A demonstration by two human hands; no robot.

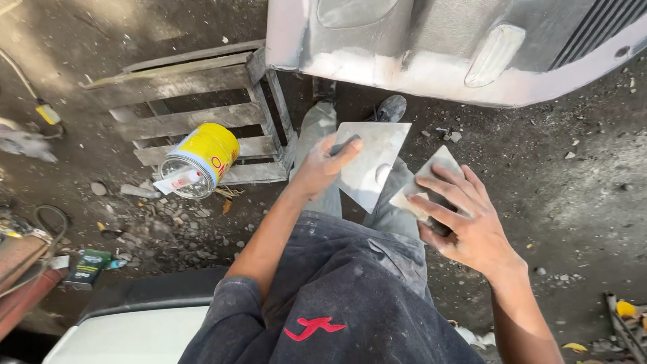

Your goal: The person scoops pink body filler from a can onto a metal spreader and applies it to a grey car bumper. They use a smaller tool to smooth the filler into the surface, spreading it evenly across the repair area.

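your left hand (322, 165) is closed on a flat grey metal mixing plate (371, 162), thumb on top, held over your knees; your right hand (465, 219) grips a smaller filler spreader (423, 185), fingers laid flat along it, its edge just beside the plate. the plate looks nearly bare, so by my reading little filler is loaded yet; the sanded, primed car body panel (418, 61) ahead still shows pale patches, and the opened yellow tin (200, 160) lies tipped on the wooden pallet (195, 121).
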